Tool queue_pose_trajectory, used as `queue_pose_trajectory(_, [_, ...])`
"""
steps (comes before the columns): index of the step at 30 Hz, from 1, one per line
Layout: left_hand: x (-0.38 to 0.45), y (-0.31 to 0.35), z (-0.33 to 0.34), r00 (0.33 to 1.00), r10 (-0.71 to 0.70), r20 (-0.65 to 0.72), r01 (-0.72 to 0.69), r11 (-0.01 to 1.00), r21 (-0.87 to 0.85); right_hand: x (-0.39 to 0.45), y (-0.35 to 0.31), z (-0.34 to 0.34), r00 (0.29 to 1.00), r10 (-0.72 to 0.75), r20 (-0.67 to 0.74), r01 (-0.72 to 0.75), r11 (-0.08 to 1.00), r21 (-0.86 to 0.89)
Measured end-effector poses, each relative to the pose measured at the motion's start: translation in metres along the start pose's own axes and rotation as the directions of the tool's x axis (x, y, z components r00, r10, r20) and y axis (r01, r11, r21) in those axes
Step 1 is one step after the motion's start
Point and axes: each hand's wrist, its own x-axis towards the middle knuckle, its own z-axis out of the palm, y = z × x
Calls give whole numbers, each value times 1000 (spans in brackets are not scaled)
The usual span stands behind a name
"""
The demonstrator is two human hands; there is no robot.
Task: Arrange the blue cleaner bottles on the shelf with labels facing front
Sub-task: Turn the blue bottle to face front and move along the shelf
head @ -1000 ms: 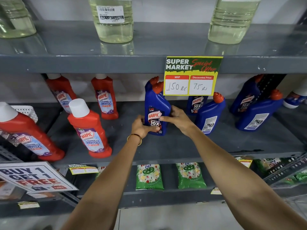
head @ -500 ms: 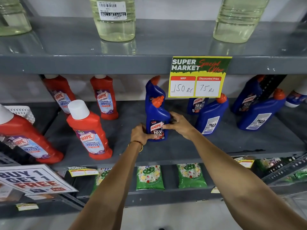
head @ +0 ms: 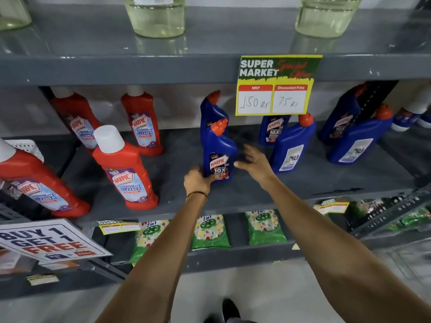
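A blue Harpic bottle (head: 219, 150) with an orange cap stands upright mid-shelf, its label facing front. My left hand (head: 198, 180) grips its lower left corner. My right hand (head: 253, 160) hovers just right of it, fingers spread, off the bottle. A second blue bottle (head: 211, 108) stands directly behind the first. Further right, one blue bottle (head: 272, 132) shows its front label under the price card, and one (head: 291, 145) shows its back label. At far right, another back-label bottle (head: 356, 142) leans before a blue bottle (head: 338, 117).
Several red Harpic bottles (head: 123, 169) stand on the left of the grey shelf (head: 256, 197). A yellow price card (head: 275, 85) hangs from the shelf above, which bears clear jugs (head: 156, 17). Green pouches (head: 210, 231) lie below. A "Buy 1 Get 1" sign (head: 46, 241) sits lower left.
Both hands drew the front blue bottle forward and set it down in front of the other. My right hand has since let go and opened to the right; the left stays at the base.
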Motion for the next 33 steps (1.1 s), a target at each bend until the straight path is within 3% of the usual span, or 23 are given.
queue_pose_trajectory(5, [-30, -5, 18, 998, -41, -43, 35, 991, -130, -30, 23, -12, 909, 53, -413, -44, 999, 30])
queue_pose_trajectory(11, [-48, 24, 57, 994, 80, 79, -63, 980, -191, -49, 34, -59, 810, 43, -585, -54, 999, -1])
queue_pose_trajectory(15, [-45, 52, 85, 975, 167, 147, -138, 972, -189, -38, 37, -98, 854, 79, -514, -98, 995, -11])
queue_pose_trajectory(24, [-20, 109, 152, 963, 191, 189, -158, 971, -178, 19, 47, -158, 975, 140, -171, -145, 989, -17])
queue_pose_trajectory(28, [-14, 122, 168, 967, 177, 186, -150, 977, -150, 43, 54, -178, 997, 66, -44, -69, 996, -62])
queue_pose_trajectory(33, [-16, 124, 175, 972, 164, 169, -128, 970, -206, 50, 56, -185, 996, 11, 90, -11, 1000, 1])
